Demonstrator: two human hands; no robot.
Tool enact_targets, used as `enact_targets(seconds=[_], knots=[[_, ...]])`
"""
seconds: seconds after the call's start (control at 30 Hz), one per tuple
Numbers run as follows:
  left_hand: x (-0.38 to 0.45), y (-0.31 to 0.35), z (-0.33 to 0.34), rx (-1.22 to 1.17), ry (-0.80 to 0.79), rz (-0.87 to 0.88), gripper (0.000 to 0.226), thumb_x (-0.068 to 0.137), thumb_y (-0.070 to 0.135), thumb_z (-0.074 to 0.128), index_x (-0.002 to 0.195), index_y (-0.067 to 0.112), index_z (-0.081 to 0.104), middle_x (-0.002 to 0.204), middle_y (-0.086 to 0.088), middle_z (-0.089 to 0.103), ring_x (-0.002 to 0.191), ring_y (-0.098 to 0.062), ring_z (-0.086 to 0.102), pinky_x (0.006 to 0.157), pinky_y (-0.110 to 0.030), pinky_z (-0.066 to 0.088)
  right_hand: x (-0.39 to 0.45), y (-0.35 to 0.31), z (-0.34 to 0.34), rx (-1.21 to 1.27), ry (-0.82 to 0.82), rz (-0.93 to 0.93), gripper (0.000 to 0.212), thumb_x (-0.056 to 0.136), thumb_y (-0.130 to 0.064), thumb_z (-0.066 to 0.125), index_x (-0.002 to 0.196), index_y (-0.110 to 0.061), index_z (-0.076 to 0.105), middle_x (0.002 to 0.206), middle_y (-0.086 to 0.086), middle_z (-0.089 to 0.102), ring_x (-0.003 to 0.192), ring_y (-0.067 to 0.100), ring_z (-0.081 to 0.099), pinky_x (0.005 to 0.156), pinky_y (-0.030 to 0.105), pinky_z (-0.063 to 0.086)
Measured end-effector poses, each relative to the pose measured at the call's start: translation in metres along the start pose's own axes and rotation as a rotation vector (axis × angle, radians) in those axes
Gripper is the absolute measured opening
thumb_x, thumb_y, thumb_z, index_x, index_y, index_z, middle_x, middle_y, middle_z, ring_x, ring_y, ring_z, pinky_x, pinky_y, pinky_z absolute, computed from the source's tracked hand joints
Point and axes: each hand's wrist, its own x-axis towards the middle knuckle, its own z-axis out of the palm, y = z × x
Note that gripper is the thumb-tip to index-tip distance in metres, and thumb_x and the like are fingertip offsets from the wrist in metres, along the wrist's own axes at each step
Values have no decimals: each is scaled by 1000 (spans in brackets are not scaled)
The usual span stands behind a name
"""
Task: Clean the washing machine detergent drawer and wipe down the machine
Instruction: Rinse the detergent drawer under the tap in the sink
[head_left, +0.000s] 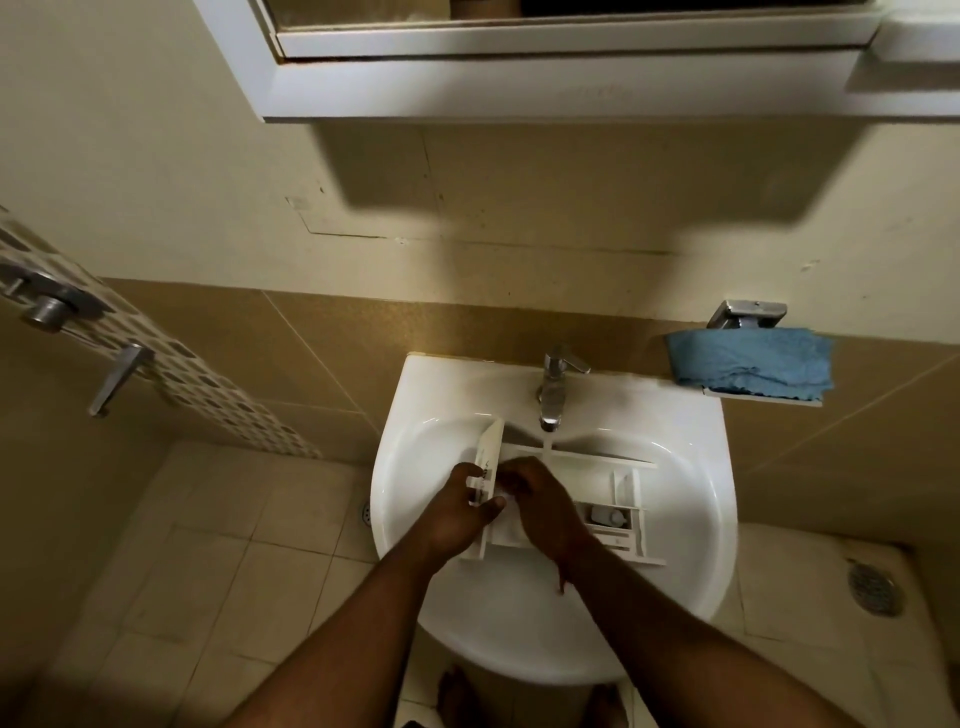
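The white detergent drawer (613, 512) lies across the white sink (691, 519), its front panel at the left end, under the chrome tap (553, 387). Water runs from the tap onto the drawer's far edge. My left hand (462, 512) grips the front panel, thumb on the near face and fingers behind it. My right hand (540, 501) is inside the drawer's left compartment with its fingers curled; whether it holds anything is hidden. The washing machine is out of view.
A blue cloth (750, 366) sits on a small wall shelf right of the sink. A mirror cabinet (561, 67) hangs overhead. Shower controls (52, 312) are on the left wall. Floor drains (875, 590) lie right and left of the sink. My bare feet stand below the basin.
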Motion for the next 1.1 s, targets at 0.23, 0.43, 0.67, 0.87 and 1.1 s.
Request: enact_targets(seconds=[0.23, 0.43, 0.67, 0.87, 1.1], knots=[[-1, 1, 0, 10, -7, -15, 42, 93, 28, 65, 126, 25, 41, 107, 3, 56, 98, -18, 60, 81, -30, 52, -43, 53, -22, -911, 74, -66, 28, 85, -13, 59, 113, -11, 66, 108, 8, 66, 99, 29, 64, 87, 42, 54], [-2, 0, 0, -1, -4, 10, 35, 93, 25, 65, 121, 26, 43, 108, 0, 58, 96, -16, 60, 74, -23, 50, -38, 19, -16, -934, -226, -67, 54, 95, -13, 47, 147, -13, 36, 148, 9, 43, 133, 27, 44, 111, 36, 36], [-2, 0, 0, -17, -2, -12, 41, 93, 28, 65, 126, 23, 42, 112, -4, 58, 99, -19, 60, 75, -25, 49, -1, 8, -53, -422, -27, 305, 22, 93, -16, 51, 99, -21, 72, 109, 9, 69, 104, 28, 64, 93, 38, 51], [-1, -3, 1, -38, 2, -15, 39, 92, 28, 66, 124, 24, 43, 110, -6, 59, 92, -20, 60, 73, -26, 50, 40, -29, -43, 846, 104, 531, 23, 97, 4, 44, 113, 3, 60, 101, 14, 64, 96, 22, 62, 89, 29, 53], [0, -4, 1, -41, 4, -2, 39, 92, 28, 66, 123, 24, 44, 110, -4, 59, 100, -24, 61, 77, -30, 53, -22, 13, -22, -431, -104, 5, 19, 93, -6, 52, 106, -10, 65, 106, 10, 65, 99, 26, 61, 90, 33, 49]])
